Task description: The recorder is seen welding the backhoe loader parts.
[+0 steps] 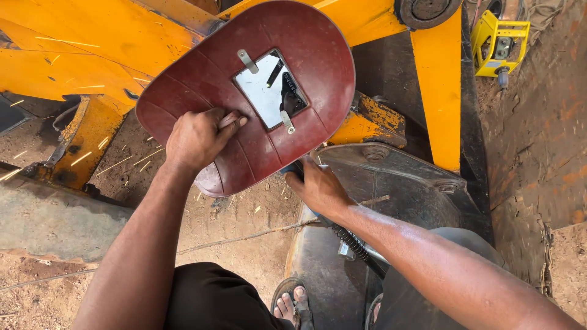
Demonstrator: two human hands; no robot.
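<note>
My left hand (197,139) grips the handle on the back of a dark red hand-held welding shield (306,67) and holds it up in front of me. Its small rectangular window (264,91) shows a bright view with a dark shape. My right hand (318,186) is below the shield's lower edge, closed around a dark welding electrode holder whose ribbed black cable (351,241) runs back along my forearm. The holder's tip is hidden behind the shield.
Yellow heavy-machine arms (437,91) cross above a dark steel bucket (397,183). A yellow welding machine (498,43) sits top right. Reddish dirt ground (244,232) lies below; my sandalled foot (292,305) rests on the steel. A rusty steel wall (538,134) is at right.
</note>
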